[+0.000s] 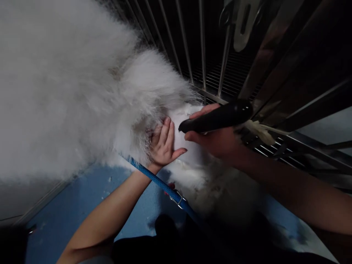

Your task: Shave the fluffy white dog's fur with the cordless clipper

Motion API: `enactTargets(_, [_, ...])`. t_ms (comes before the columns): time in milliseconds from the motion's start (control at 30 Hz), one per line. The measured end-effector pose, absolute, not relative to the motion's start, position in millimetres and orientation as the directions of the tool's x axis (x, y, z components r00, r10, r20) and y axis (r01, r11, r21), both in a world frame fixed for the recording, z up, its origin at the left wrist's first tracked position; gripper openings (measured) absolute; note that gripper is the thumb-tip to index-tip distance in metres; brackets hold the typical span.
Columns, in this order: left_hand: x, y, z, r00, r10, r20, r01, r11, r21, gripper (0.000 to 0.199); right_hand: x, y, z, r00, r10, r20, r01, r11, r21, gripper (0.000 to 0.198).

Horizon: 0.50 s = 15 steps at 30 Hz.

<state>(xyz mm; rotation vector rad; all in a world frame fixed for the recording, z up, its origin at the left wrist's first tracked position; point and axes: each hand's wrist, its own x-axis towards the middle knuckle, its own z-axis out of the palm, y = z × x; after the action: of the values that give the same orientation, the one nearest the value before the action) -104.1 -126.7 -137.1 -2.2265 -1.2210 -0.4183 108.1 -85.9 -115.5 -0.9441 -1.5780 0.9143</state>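
A large animal with fluffy white fur (68,84) fills the upper left. Toward the middle, a patch of its coat (180,117) is cut very short and smooth. My left hand (162,143) lies flat against that patch with its fingers spread, some fingertips under the longer fur. In my right hand (217,141) is a black hair clipper (216,118), gripped around its body. The clipper's tip points left and sits at the short patch, close to my left fingers. Whether the blade touches the skin is too dark to tell.
A blue leash (154,178) with a metal buckle (178,200) crosses below my left wrist. Metal cage bars (202,44) stand behind the animal at the upper right. A tuft of pale fur (260,132) hangs by the cage edge. Blue surface (68,216) with fur scraps lies below.
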Motion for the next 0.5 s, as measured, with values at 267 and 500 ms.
enactTargets(267, [-105.0, -129.4, -138.8, 0.494, 0.735, 0.465, 0.869, -0.443, -0.223, 0.095, 105.1, -88.2, -124.5, -0.253, 0.925, 0.283, 0.193, 0.335, -0.922, 0.044])
enactTargets(500, [-110.1, -126.1, -138.4, 0.525, 0.693, 0.495, 0.846, -0.486, -0.217, 0.104, 104.3, -98.9, -134.3, -0.362, 0.880, 0.308, 0.232, 0.405, -0.884, 0.047])
